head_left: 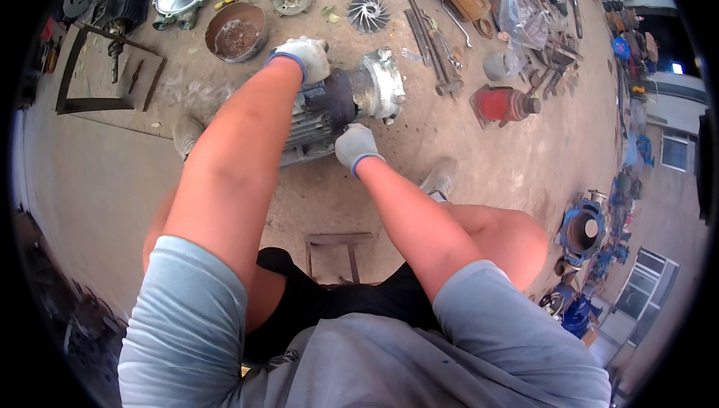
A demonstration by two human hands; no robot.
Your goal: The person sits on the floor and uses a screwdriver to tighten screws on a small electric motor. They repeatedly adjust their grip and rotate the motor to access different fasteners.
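An electric motor point(311, 123) with a finned grey housing lies on its side on the ground in front of me. Its right end carries a dark collar and a pale metal flange casting point(380, 87). My left hand point(305, 56), in a light work glove with a blue cuff, is closed at the motor's far side. My right hand point(357, 146), gloved the same way, is closed at the near side, by the dark collar. Both sets of fingers are curled; whatever they grip is too hidden or small to name.
Beyond the motor stand a rusty bowl point(237, 32), a bladed fan wheel point(368, 13) and a round metal cover point(292, 0). A hammer point(442, 71) and wrenches lie farther right, near a red bottle jack point(503, 105). An angular metal frame point(112, 71) stands left.
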